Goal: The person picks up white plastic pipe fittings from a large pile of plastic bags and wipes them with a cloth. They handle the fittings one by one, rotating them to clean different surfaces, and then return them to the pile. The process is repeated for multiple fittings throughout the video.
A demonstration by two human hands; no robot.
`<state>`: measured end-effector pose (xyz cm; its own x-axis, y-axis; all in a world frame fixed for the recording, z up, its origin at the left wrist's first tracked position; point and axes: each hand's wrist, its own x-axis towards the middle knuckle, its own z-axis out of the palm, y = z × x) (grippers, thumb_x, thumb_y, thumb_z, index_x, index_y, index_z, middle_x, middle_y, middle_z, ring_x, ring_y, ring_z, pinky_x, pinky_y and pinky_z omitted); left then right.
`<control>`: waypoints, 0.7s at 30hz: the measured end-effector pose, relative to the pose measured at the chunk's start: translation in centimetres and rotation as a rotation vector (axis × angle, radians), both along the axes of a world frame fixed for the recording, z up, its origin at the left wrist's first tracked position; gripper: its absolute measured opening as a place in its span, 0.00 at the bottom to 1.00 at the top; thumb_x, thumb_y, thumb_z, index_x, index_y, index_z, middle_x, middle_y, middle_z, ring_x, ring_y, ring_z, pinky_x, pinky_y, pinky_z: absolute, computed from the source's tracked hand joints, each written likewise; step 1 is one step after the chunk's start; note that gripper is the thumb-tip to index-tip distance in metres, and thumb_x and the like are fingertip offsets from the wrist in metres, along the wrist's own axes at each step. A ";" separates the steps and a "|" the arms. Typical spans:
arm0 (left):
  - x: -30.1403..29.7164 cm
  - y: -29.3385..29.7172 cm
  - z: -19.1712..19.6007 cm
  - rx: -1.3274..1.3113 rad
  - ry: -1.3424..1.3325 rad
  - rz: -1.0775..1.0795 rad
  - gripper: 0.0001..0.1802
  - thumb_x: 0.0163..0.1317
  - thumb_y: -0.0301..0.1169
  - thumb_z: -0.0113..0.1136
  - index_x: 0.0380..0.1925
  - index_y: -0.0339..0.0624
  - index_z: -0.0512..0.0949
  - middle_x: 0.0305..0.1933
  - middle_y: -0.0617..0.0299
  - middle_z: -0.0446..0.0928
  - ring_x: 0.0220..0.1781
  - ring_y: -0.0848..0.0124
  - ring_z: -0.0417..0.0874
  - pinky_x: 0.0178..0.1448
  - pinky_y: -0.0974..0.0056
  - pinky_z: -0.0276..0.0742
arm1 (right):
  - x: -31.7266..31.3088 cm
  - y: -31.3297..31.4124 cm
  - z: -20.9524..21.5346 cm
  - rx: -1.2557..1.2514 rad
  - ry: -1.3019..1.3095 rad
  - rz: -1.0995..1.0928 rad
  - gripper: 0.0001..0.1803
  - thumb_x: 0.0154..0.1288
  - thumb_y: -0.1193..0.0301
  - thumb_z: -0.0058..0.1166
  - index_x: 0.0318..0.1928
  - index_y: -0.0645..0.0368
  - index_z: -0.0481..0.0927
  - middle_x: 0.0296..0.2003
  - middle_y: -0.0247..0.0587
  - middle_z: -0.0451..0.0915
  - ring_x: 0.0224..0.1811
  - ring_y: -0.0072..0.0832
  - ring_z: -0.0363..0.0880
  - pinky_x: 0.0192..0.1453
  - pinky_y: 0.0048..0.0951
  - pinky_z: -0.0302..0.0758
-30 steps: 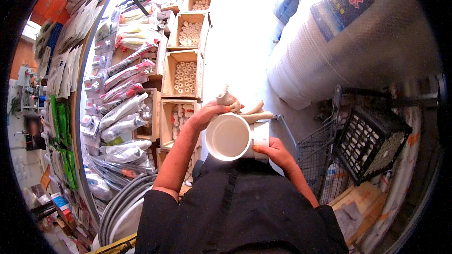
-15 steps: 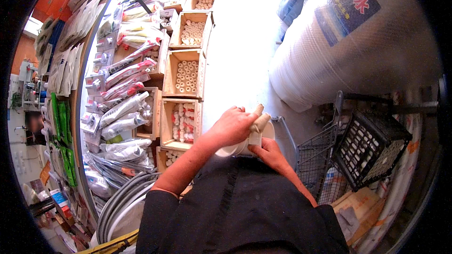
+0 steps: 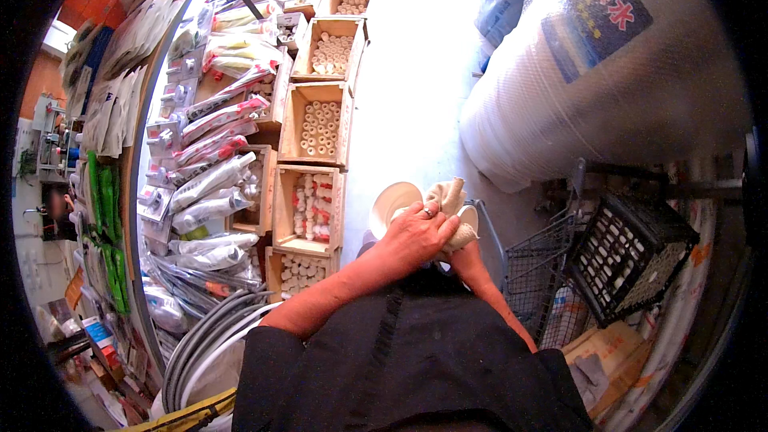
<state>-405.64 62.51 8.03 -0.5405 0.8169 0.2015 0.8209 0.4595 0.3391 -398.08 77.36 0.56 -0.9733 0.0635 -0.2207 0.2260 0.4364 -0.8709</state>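
My left hand [image 3: 418, 234], with a ring on one finger, is closed on a beige cloth [image 3: 445, 202] and presses it against a white plastic pipe fitting [image 3: 387, 202]. One wide round opening of the fitting shows to the left of the cloth, and a second rim shows to its right. My right hand [image 3: 464, 261] supports the fitting from below on the right. Its fingers are mostly covered by my left hand and the cloth. The middle of the fitting is hidden too.
On the left, wooden boxes [image 3: 346, 124] hold small white fittings, beside bagged goods [image 3: 212, 184]. Coiled grey hose [image 3: 188, 348] lies at lower left. To the right are a wire cart [image 3: 532, 268], a black crate [image 3: 632, 248] and a large wrapped roll [image 3: 552, 104].
The fitting has turned, so its wide opening now sits higher, beyond my left hand. My left hand has come lower and over the fitting with the cloth, covering more of my right hand.
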 end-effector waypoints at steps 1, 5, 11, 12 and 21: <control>0.1 0.0 0.2 0.009 -0.014 -0.001 0.17 0.55 0.30 0.53 0.47 0.43 0.72 0.35 0.63 0.77 0.44 0.65 0.77 0.45 0.61 0.71 | -0.2 0.1 -0.2 0.111 -0.007 0.038 0.16 0.61 0.67 0.54 0.49 0.57 0.77 0.42 0.47 0.81 0.49 0.38 0.79 0.50 0.35 0.74; 0.5 -0.4 -0.1 0.092 -0.061 0.019 0.17 0.55 0.30 0.53 0.46 0.43 0.73 0.38 0.63 0.77 0.44 0.64 0.76 0.47 0.61 0.72 | -1.0 -0.2 1.6 0.055 -0.100 -0.026 0.13 0.63 0.71 0.50 0.48 0.59 0.78 0.40 0.40 0.81 0.45 0.31 0.80 0.47 0.31 0.74; 0.8 -1.1 -0.5 0.226 -0.103 0.046 0.16 0.53 0.30 0.55 0.44 0.44 0.75 0.45 0.63 0.78 0.49 0.64 0.77 0.51 0.61 0.73 | -0.6 -0.3 1.9 -0.592 -0.206 -0.391 0.15 0.63 0.73 0.48 0.49 0.63 0.76 0.39 0.36 0.80 0.40 0.24 0.78 0.43 0.26 0.74; 0.8 -1.2 -0.6 0.246 -0.104 0.054 0.16 0.53 0.30 0.55 0.43 0.45 0.75 0.46 0.63 0.78 0.50 0.65 0.77 0.52 0.61 0.73 | -0.6 -0.6 2.4 -0.633 -0.207 -0.412 0.15 0.63 0.72 0.49 0.49 0.63 0.76 0.39 0.36 0.80 0.39 0.23 0.78 0.42 0.25 0.74; 1.7 -3.3 -1.2 0.298 -0.143 -0.012 0.26 0.43 0.34 0.64 0.46 0.44 0.75 0.59 0.57 0.71 0.60 0.59 0.70 0.62 0.54 0.66 | -0.4 -1.1 2.7 -0.879 -0.296 -0.545 0.15 0.62 0.72 0.50 0.49 0.61 0.75 0.42 0.36 0.79 0.42 0.23 0.79 0.43 0.23 0.76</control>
<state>-403.98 59.25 6.86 -0.5711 0.7399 0.3555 0.7603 0.3134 0.5690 -398.49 76.29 3.29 -0.7621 0.1767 -0.6229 0.4544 -0.5393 -0.7090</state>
